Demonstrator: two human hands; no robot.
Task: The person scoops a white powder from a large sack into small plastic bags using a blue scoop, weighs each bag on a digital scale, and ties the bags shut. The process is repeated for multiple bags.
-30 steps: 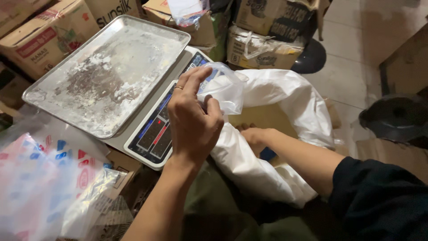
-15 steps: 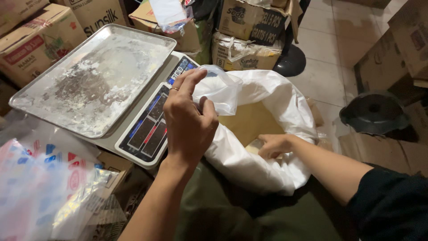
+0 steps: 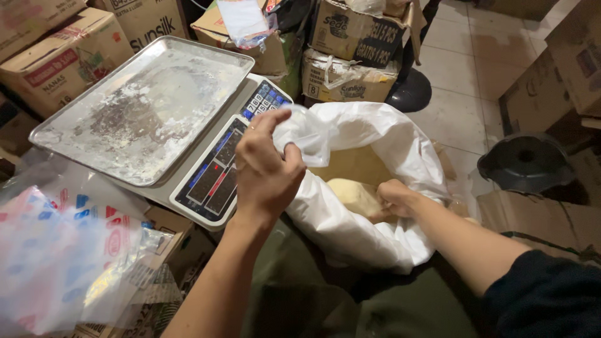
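Right hand now deeper in white sack — left hand still pinching rim.

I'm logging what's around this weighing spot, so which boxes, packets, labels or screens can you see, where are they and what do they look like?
Scale panel: by the left hand; dark, blue and red keys.
White sack: centre, open; right hand inside.
Printed clear bags: lower left; red and blue marks.
Brown cartons: top left, coloured labels.
Cartons: behind the sack.
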